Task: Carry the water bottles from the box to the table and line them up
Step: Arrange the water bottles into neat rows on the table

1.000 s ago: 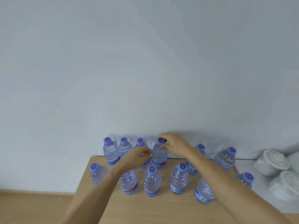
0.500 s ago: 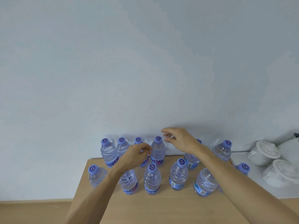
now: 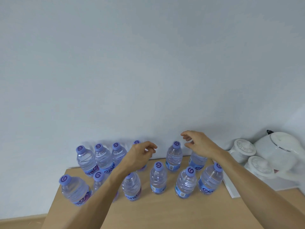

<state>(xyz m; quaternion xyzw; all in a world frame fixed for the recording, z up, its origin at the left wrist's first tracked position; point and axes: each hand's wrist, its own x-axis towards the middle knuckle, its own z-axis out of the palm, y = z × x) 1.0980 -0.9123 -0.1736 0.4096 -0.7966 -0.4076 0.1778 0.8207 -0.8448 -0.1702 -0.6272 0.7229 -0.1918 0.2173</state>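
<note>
Bottles: clear plastic water bottles with purple caps stand upright on the light wooden table (image 3: 165,210), in two rough rows against the pale wall (image 3: 148,63).
Far left: front-row bottle (image 3: 74,190) sits at the table's left edge, nearest me.
Back row, left: three bottles (image 3: 103,158) stand shoulder to shoulder by the wall; a fourth cap (image 3: 136,142) peeks out behind the left hand.
Left hand (image 3: 140,154): hovers over the back row, fingers loosely curled, holding nothing that I can see.
Middle: lone back-row bottle (image 3: 174,157) stands between the two hands, untouched.
Front row: four more bottles (image 3: 158,178) stand in a loose line, partly hidden by the left forearm.
Right hand (image 3: 199,144): raised above another back-row bottle (image 3: 197,161), fingers spread and relaxed, gripping nothing.
Far right: white lidded ceramic pots (image 3: 242,150) and a white kettle (image 3: 280,147) sit beside the table.
</note>
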